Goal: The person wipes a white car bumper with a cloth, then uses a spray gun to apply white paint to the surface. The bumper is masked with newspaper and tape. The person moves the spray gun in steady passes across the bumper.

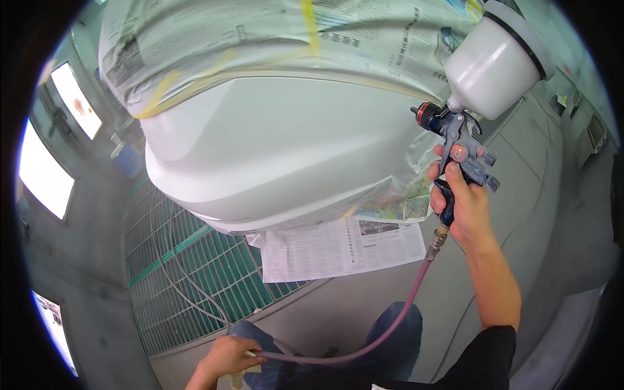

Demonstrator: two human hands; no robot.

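My right hand (pixel 469 207) is wrapped round the handle of a spray gun (pixel 460 146), held upright at the right. A white paint cup (pixel 489 68) with a dark rim sits on top of the gun. Its nozzle points left at a white car bumper (pixel 273 140), apart from the surface. From the handle's base a pinkish air hose (pixel 406 312) curves down across my knees to my left hand (pixel 227 357), which is closed round it at the lower left. Newspaper masking (pixel 260 39) with yellow tape covers the area above the white panel.
Newspaper sheets (pixel 341 250) hang below the bumper. A green-toned floor grating (pixel 188 260) lies to the left, with hose loops over it. A bluish bottle (pixel 125 158) stands by the left wall, under bright windows (pixel 42 169). Grey floor (pixel 513 169) stretches to the right.
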